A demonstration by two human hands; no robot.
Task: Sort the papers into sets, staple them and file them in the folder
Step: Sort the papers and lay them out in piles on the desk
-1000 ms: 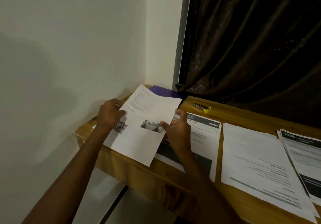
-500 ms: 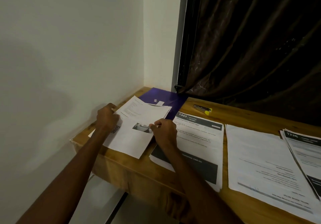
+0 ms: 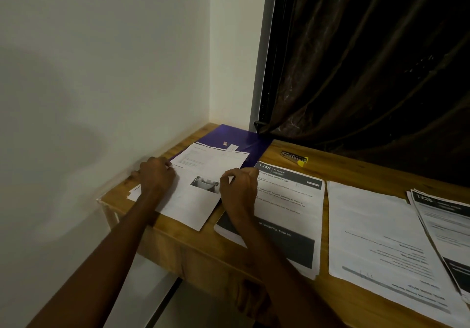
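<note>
A white paper set point(image 3: 201, 175) with a small photo lies flat at the left end of the wooden table point(image 3: 254, 259), its far edge over the purple folder point(image 3: 236, 139). My left hand point(image 3: 156, 175) rests on the set's left edge. On its right edge sits my right hand point(image 3: 239, 187), fingers curled, pinching the paper. To the right lie a "1345 Kitchen" set point(image 3: 287, 213), a plain text set point(image 3: 376, 238) and a dark-headed pile point(image 3: 447, 231). A small stapler point(image 3: 295, 158) with a yellow tip lies behind them.
A white wall runs close along the table's left side and meets the corner behind the folder. A dark brown curtain point(image 3: 368, 60) hangs along the table's back edge. The table's front edge is near my forearms.
The paper set was held tilted up above the table a second ago. It has come down flat onto the table and folder, with both hands following it.
</note>
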